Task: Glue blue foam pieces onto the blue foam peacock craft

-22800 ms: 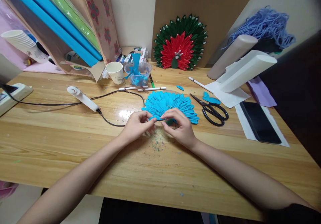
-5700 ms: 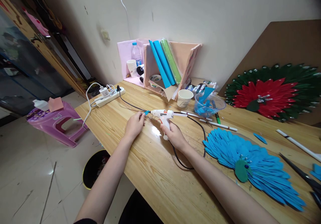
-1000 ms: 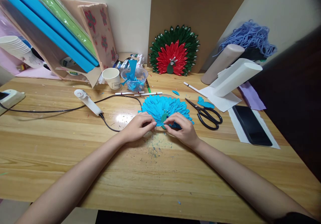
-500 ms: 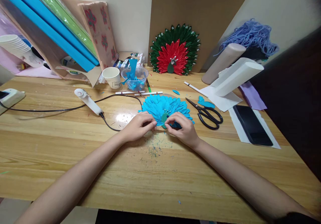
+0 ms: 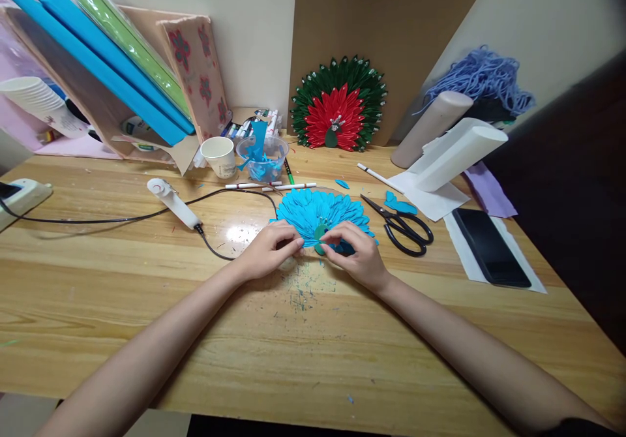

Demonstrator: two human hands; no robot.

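A blue paper peacock (image 5: 317,210) with layered petal-like feathers and a green body piece lies on the wooden table. At its lower left edge, my left hand (image 5: 274,249) pinches the feathers between thumb and fingers. My right hand (image 5: 356,254) is closed in a pinch at the green body, covering part of the lower right feathers. Whatever small part sits between the right fingertips is mostly hidden. Black-handled scissors (image 5: 405,229) lie just right of the peacock, beside a blue paper scrap (image 5: 400,203).
A white glue gun (image 5: 173,203) with a black cord rests at left. Behind stand a paper cup (image 5: 218,158), a plastic bowl (image 5: 278,156) of blue scraps and a red-and-green peacock (image 5: 337,114). Paper rolls (image 5: 433,127) and a phone (image 5: 490,246) are at right.
The view has shifted slightly, so the background sits a little lower. Both hands keep nearly the same pinch on the blue peacock.
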